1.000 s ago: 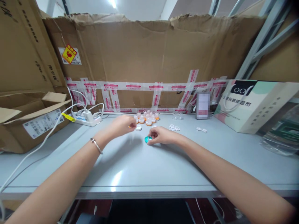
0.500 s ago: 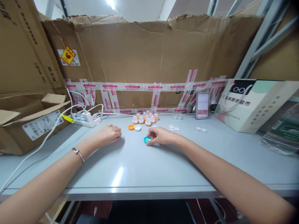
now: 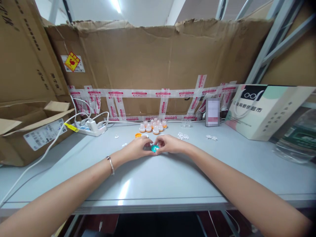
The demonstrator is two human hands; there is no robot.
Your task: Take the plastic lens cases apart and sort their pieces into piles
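A small teal round cap (image 3: 154,149) is at the middle of the table, with a whitish piece at its centre that is too small to make out. My right hand (image 3: 170,144) pinches it from the right between thumb and fingers. From the left, my left hand (image 3: 140,147) closes thumb and fingers at its other edge. Just behind the hands lie an orange ring-shaped cap (image 3: 138,135) and a white one (image 3: 145,135), partly covered by my left hand. Farther back stands a cluster of clear domed pieces with orange bases (image 3: 155,129).
Small white flat parts (image 3: 183,136) lie right of the hands, more white parts (image 3: 211,137) beyond. Clear pieces (image 3: 186,123) and a phone (image 3: 212,112) stand behind. A power strip (image 3: 95,130) and cardboard box (image 3: 22,138) are left; a paper bag (image 3: 259,115) and bottle (image 3: 300,138) right.
My left hand has moved right from the table to the teal cap, uncovering small white bits where it rested. My right hand stays on the cap.
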